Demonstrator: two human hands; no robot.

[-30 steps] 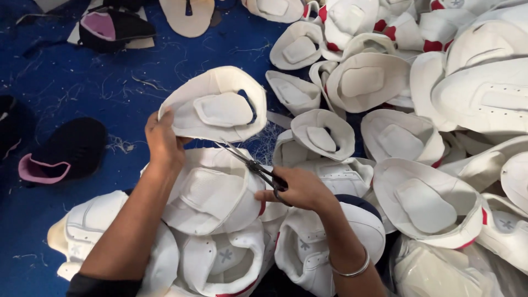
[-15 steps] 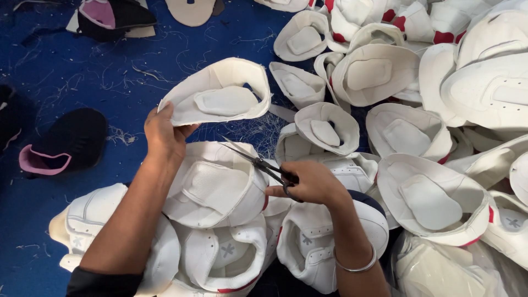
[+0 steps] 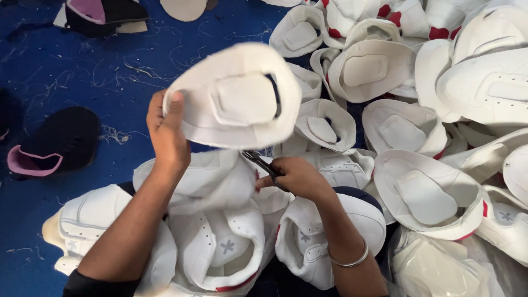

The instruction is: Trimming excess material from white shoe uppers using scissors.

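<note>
Two hands were at work over a heap of white shoe uppers. My left hand [image 3: 165, 132] held one white shoe upper [image 3: 234, 99] lifted above the pile, thumb and fingers pinched shut on its left edge, its padded inner side turned up toward me. My right hand [image 3: 297, 177] sat just below it, fingers curled tight around a pair of small dark scissors [image 3: 258, 161], whose tips pointed up-left to the lower rim of the raised piece. I could not tell whether the blades were parted or closed; they were too small and partly hidden by the upper.

I judged the step in hand to be trimming loose thread or excess from that lower rim. The next cut, as I read it, called for keeping the piece steady and taut with the left hand, and feeding only the stray edge between the blades, clear of the stitching.

More uppers [image 3: 484, 88] lay heaped to the right, and thread scraps [image 3: 110, 132] littered the blue floor [image 3: 49, 71] beside a black-and-pink piece [image 3: 49, 148].
</note>
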